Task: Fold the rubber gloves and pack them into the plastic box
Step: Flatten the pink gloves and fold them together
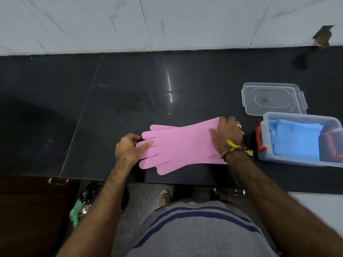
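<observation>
Two pink rubber gloves (178, 145) lie stacked flat on the dark counter, fingers pointing left and cuffs to the right. My left hand (128, 149) pinches the fingertip end, thumb on top of one glove finger. My right hand (227, 135) grips the cuff end, fingers curled over its edge. To the right stands the clear plastic box (263, 156) with red latches; folded blue gloves (297, 140) lie inside it.
The box's clear lid (273, 98) lies flat on the counter just behind the box. The counter's front edge (167, 180) runs close below the gloves. A white marble wall rises behind. Bags sit on the floor at lower left.
</observation>
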